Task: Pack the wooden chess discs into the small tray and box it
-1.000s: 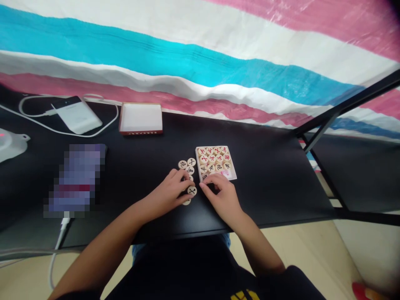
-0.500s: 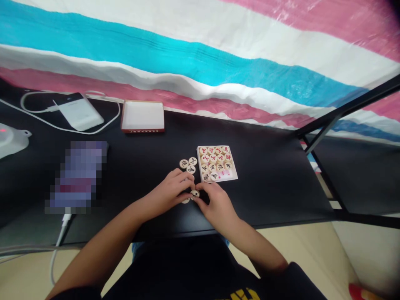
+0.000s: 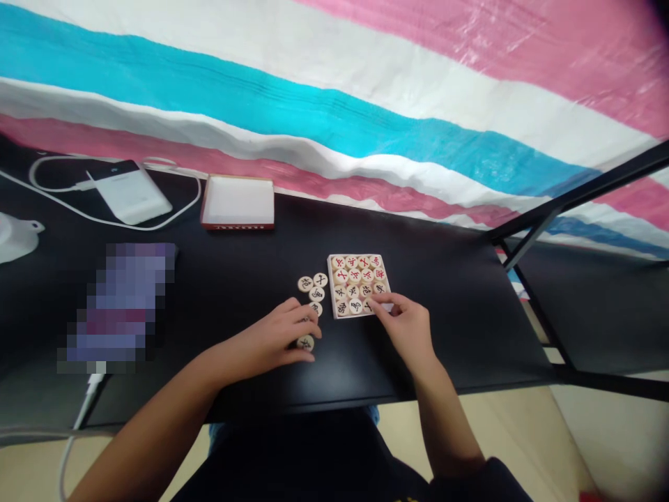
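A small square box (image 3: 333, 287) on the black table (image 3: 449, 300) holds rows of round wooden chess pieces with red and black characters. My right hand (image 3: 405, 326) is at the box's near right corner, its fingertips pinched on a piece (image 3: 372, 305) that sits in the bottom row. A few loose pieces (image 3: 312, 287) lie just left of the box. My left hand (image 3: 274, 337) rests curled over more loose pieces, with one piece (image 3: 305, 342) showing at its fingertips.
The box's empty lid (image 3: 237, 202) lies at the back of the table. A white power bank (image 3: 129, 192) with a white cable (image 3: 172, 215) sits at the far left, beside a blurred phone (image 3: 122, 303). A striped sheet (image 3: 334, 90) hangs behind. A black frame bar (image 3: 575, 192) rises at right.
My right hand took a piece from beside my left hand and moved it right and up into the box's bottom row. My left hand stayed over the loose pieces.
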